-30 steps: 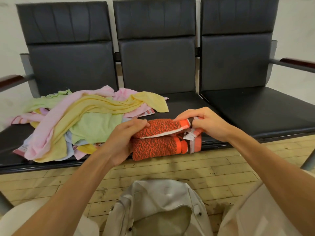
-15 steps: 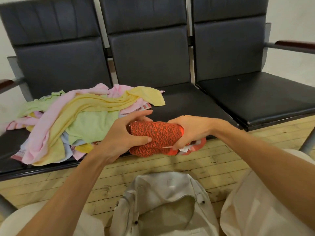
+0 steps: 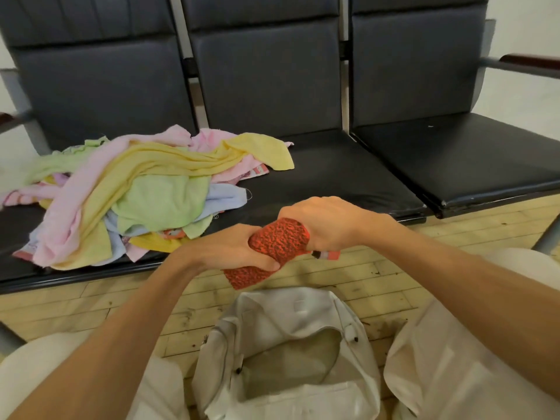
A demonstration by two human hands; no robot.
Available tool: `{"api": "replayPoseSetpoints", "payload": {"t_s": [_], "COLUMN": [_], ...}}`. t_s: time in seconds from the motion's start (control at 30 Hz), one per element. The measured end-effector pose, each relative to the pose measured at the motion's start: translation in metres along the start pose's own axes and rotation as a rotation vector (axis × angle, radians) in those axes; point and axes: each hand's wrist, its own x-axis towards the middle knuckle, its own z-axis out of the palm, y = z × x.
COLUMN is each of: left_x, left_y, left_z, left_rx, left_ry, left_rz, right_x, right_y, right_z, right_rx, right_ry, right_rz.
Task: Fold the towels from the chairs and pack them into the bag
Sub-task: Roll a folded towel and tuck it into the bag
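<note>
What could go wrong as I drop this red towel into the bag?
1. The red towel is gripped by the left hand and right hand, but one corner hangs loose below them, so the fold may open on release.
2. The bag sags with its mouth partly collapsed. The towel could catch the rim or land outside.
3. The pile reaches the front edge of the seat and might slide off if brushed.
</note>
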Motion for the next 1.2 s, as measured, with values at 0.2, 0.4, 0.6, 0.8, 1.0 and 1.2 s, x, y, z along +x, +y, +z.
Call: {"api": "replayPoseSetpoints", "payload": {"t_s": [0.2, 0.4, 0.6, 0.8, 1.0, 1.2], "left_x": [0.017, 0.022, 0.023, 0.051, 0.090, 0.105], "left_y": [-0.016, -0.036, -0.034, -0.066, -0.134, -0.201], "left_z": [0.011, 0.030, 0.045, 0.077, 0.119, 0.164], "left_rx": [-0.024, 0.311, 0.584, 0.593, 0.542, 0.419], "left_ry": [0.066, 0.188, 0.163, 0.095, -0.075, -0.255], "left_rz": [-0.033, 0.067, 0.002, -0.078, -0.122, -0.174], "right_x": [0.004, -0.007, -0.012, -0.006, -0.016, -0.027], "right_y": [-0.007, -0.005, -0.001, 0.020, 0.022, 0.015], "right_z": [0.014, 0.032, 0.046, 0.113, 0.202, 0.285], "right_rx": [-0.302, 0.296, 0.497, 0.588, 0.760, 0.764], "right_ry": [0.097, -0.282, -0.384, -0.383, -0.527, -0.682], "right_rz": [-0.034, 0.172, 0.186, 0.284, 0.417, 0.423]}}
